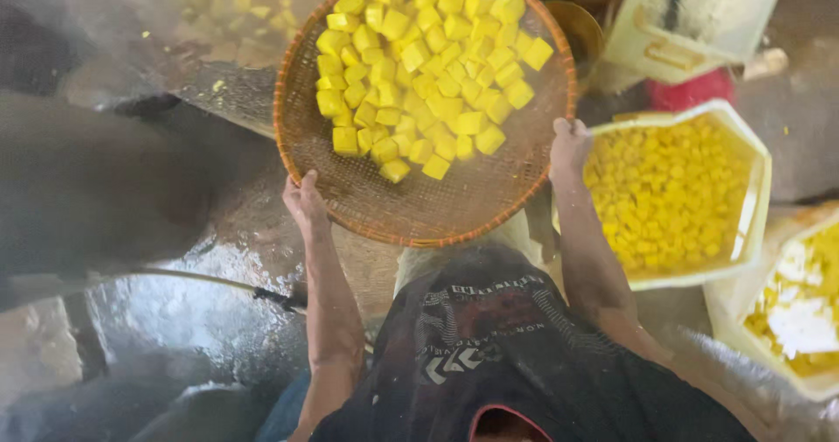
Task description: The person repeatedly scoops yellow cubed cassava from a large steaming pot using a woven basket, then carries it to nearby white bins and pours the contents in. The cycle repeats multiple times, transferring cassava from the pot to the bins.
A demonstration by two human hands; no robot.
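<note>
Both hands, left [306, 202] and right [569, 145], curl fingers over the woven tray [437, 206] rim, steadying yellow cubes [428, 66].

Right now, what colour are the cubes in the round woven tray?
Bright yellow cubes, on the brown round woven tray; head view shows it best.

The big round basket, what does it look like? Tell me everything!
The round basket is a shallow woven tray, brown with an orange-brown rim, its weave open like mesh. The left hand and right hand grip opposite edges, holding it up. Yellow cubes pile across its far half; the near half is bare.
</note>
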